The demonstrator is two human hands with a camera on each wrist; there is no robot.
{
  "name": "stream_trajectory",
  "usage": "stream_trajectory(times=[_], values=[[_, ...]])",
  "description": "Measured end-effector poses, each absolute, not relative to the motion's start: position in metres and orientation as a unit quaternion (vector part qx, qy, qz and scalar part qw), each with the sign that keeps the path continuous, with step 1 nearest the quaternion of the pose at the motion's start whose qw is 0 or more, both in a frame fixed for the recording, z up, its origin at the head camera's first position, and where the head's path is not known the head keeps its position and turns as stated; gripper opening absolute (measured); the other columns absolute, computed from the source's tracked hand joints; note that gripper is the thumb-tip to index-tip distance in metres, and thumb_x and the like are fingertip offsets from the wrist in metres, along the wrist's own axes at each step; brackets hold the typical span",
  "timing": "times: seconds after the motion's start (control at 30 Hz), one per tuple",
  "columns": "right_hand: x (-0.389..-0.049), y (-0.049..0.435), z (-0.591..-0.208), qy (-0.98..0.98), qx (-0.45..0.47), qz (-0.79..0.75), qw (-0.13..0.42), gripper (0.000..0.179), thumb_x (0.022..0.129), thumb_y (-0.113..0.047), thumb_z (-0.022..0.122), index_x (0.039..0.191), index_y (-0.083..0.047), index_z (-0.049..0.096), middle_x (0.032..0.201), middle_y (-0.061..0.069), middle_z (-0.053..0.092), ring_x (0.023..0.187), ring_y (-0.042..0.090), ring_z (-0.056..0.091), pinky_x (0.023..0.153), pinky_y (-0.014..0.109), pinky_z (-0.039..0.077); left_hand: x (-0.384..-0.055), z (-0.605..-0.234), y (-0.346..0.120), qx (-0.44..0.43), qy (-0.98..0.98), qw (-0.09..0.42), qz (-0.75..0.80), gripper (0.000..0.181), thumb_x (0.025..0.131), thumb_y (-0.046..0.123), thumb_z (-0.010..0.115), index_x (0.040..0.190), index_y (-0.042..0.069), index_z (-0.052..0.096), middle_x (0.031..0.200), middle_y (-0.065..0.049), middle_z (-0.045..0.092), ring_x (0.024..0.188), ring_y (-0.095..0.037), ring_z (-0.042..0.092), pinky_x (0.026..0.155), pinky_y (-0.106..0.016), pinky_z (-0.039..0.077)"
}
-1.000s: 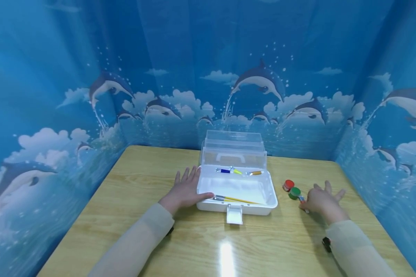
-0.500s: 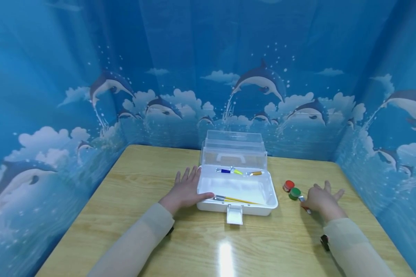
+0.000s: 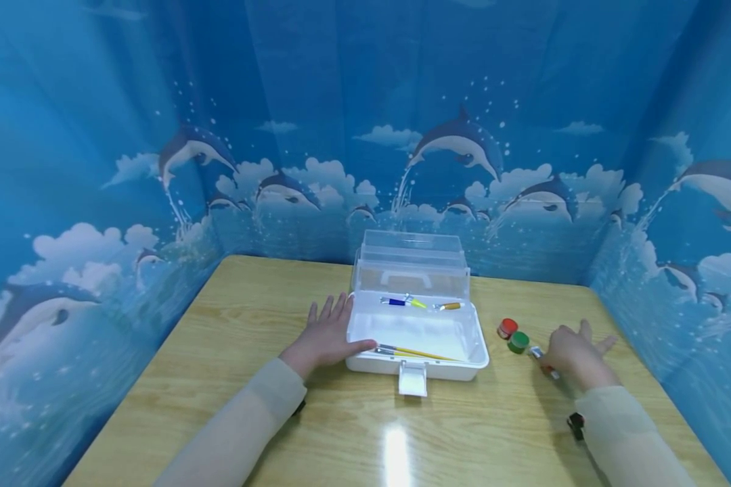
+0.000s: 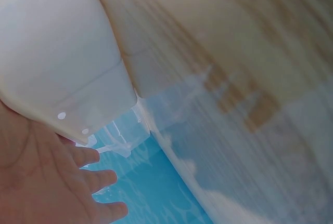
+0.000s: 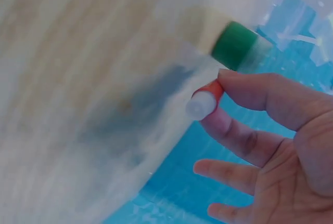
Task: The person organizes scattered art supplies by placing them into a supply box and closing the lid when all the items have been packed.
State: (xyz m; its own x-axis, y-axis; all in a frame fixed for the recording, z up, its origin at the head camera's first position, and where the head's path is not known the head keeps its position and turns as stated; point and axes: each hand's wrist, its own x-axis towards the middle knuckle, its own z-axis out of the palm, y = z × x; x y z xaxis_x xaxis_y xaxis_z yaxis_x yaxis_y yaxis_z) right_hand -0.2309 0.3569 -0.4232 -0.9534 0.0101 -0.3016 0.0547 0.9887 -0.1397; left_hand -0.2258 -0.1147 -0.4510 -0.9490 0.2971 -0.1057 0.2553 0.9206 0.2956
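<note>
My right grip (image 3: pixel 575 355) pinches an orange paint tube (image 5: pixel 207 97) between thumb and forefinger, its white cap (image 5: pixel 199 106) pointing near. The tube is right of the white box (image 3: pixel 445 370), just beside the green paint jar (image 3: pixel 518 342); whether it touches the surface (image 3: pixel 268 297) I cannot tell. With only two fingertips on it, I judge it could swivel or slip if I moved fast. Squeezing hard could force paint out, should the cap be loose. The tube's far end aims at the green jar, so a careless sweep left could knock that jar into the red paint jar (image 3: pixel 507 328) just beyond, and a toppled jar might roll.

My left grip (image 3: pixel 325 338) holds nothing: its fingers lie straight along the box's left side, thumb over the near left corner. Pressing too heavily there might tip or slide the box, and a jolt could bring down the raised clear lid (image 3: pixel 411 253). My thumb is also close to the paintbrushes (image 3: pixel 423 353) along the near wall and might nudge them. The blue tube (image 3: pixel 394 302), yellow tube (image 3: pixel 417 303) and ochre tube (image 3: pixel 449 306), at the box's far side, could shift too.
</note>
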Motion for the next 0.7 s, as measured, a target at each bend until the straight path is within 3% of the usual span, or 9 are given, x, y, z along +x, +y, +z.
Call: stream_trajectory(times=[0.13,0.27,0.43,0.7], values=[[-0.226,0.354,-0.409,0.988,0.014,-0.078,0.134,0.02,0.074,-0.021,0.074,0.061,-0.009,0.063,0.148,0.041,0.029,0.136,0.065,-0.016,0.085,0.083,-0.026,-0.226,-0.451,-0.114,0.141,0.978,0.076,0.137,0.12,0.078,0.093,0.032,0.161,0.012,0.0,0.168,-0.011,0.0,0.153,-0.036,-0.001,0.119,-0.058,-0.005],[-0.223,0.352,-0.395,0.987,0.014,-0.09,0.134,0.032,0.087,-0.031,0.07,0.062,-0.01,0.066,0.152,0.04,0.017,0.137,0.062,-0.02,0.085,0.083,-0.026,-0.227,-0.452,-0.114,0.14,0.977,0.079,0.137,0.12,0.078,0.094,0.031,0.161,0.013,-0.001,0.168,-0.01,0.0,0.153,-0.036,-0.002,0.119,-0.058,-0.005],[-0.22,0.345,-0.38,0.989,0.012,-0.102,0.108,0.037,0.089,-0.038,0.072,0.064,-0.01,0.069,0.152,0.041,0.014,0.138,0.06,-0.022,0.087,0.082,-0.026,-0.227,-0.453,-0.113,0.133,0.978,0.085,0.136,0.121,0.078,0.094,0.032,0.162,0.013,-0.001,0.168,-0.01,-0.001,0.153,-0.035,-0.004,0.119,-0.058,-0.006],[-0.216,0.327,-0.353,0.991,-0.003,-0.111,0.078,0.032,0.088,-0.035,0.072,0.064,-0.014,0.072,0.154,0.04,0.014,0.139,0.057,-0.025,0.087,0.08,-0.028,-0.227,-0.451,-0.113,0.133,0.978,0.085,0.137,0.121,0.078,0.094,0.033,0.161,0.013,-0.001,0.168,-0.01,-0.001,0.153,-0.035,-0.003,0.119,-0.058,-0.005]])
